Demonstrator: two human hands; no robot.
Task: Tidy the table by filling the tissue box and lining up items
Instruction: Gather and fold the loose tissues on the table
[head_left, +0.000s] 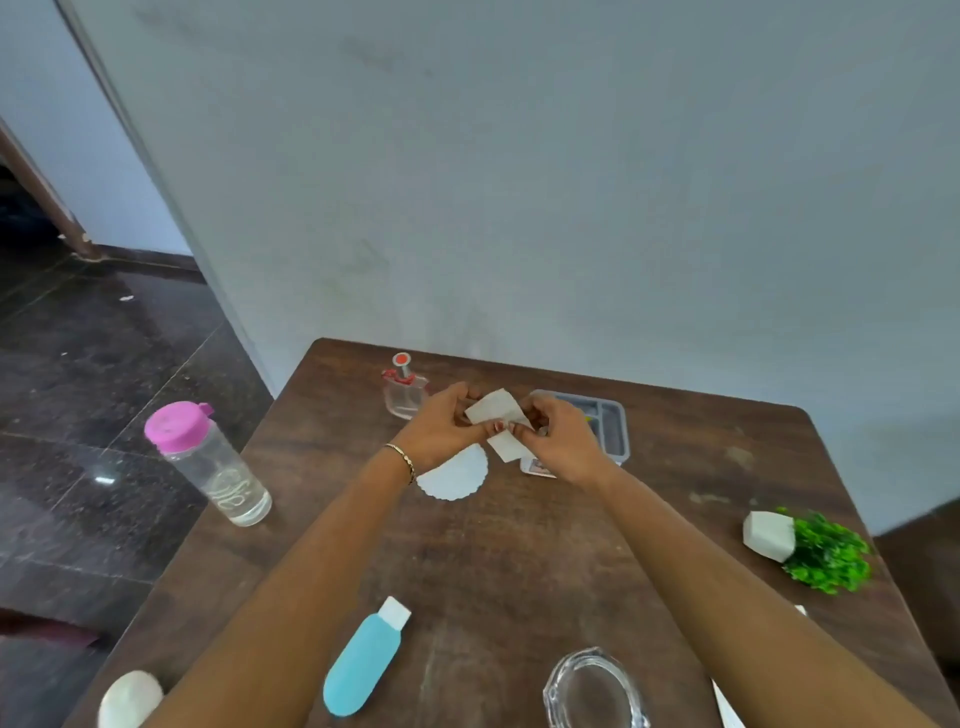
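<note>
Both my hands are raised over the far middle of the brown table (519, 561) and pinch one folded white tissue (497, 415) between them. My left hand (441, 423) holds its left end, my right hand (558, 439) its right end and lower flap. Right behind my right hand sits a grey clear-walled box (610, 421), partly hidden by the hand. A round white scalloped paper (457, 478) lies flat under my left wrist. A small card or packet (537, 467) peeks out below my right hand.
A glass perfume bottle with a red cap (404, 392) stands at the far left. A clear bottle with a pink lid (208, 460) stands at the left edge. A blue tube (363, 662), a glass dish (595, 691), a white oval object (130, 699) and a tipped potted plant (810, 548) lie nearer.
</note>
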